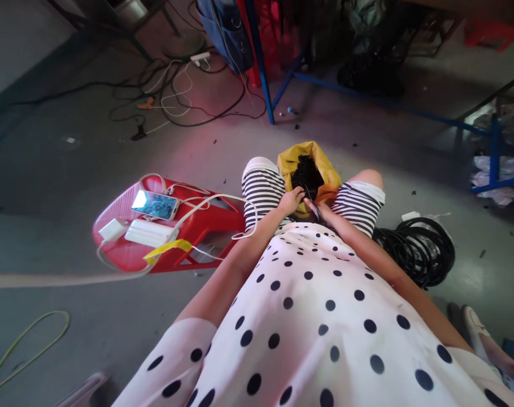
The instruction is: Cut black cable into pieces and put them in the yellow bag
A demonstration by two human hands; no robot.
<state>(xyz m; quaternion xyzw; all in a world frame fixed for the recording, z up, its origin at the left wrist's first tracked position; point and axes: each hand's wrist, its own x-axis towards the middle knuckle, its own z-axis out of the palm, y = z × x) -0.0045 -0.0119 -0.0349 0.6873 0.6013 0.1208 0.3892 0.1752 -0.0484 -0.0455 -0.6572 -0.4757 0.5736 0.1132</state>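
The bag [327,169] stands between the knees, its base hidden; the black strands [305,172] inside merge into one dark mass, so their number is lost. The left hand [291,199] is at the near rim with fingers curled in, the right hand [319,211] just beside it; whether either grip pinches a strand, I cannot tell. A dark loop [317,212] at the right one is hard to make out. Floor [223,152], dotted with scraps, stretches from the bag to the blue frame [260,62], cut off at the far edge. The stool [108,249], just left of the legs, carries one phone [154,204] and two white blocks [149,233]; right of them lies black cable [430,249].
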